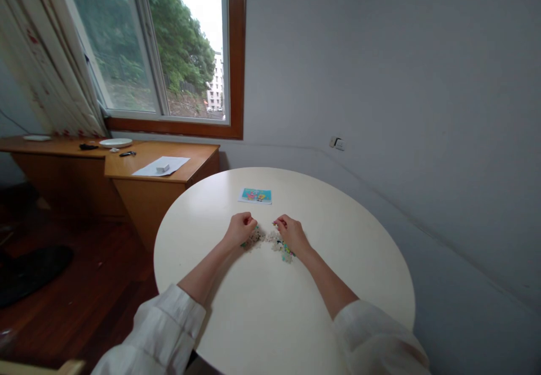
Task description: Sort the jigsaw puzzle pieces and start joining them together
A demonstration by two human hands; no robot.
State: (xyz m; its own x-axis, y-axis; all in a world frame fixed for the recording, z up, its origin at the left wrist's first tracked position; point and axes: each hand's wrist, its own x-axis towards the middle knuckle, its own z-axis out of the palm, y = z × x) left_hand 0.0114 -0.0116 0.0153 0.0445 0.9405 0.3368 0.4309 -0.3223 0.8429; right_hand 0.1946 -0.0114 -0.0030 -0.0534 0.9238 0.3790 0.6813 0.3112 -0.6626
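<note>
A small heap of puzzle pieces (270, 241) lies in the middle of a round cream table (359, 239). My left hand (240, 229) rests on the heap's left side with its fingers curled in. My right hand (291, 233) sits on the right side, fingers also curled, pinching a small piece at its fingertips. What the left fingers hold is hidden. A small colourful picture card (255, 195) lies flat just beyond both hands.
A wooden desk (160, 180) stands to the left under the window, bearing a sheet of paper (160, 166), a white plate (115, 142) and small dark items. Grey walls close in behind and right of the table. Dark wooden floor lies at left.
</note>
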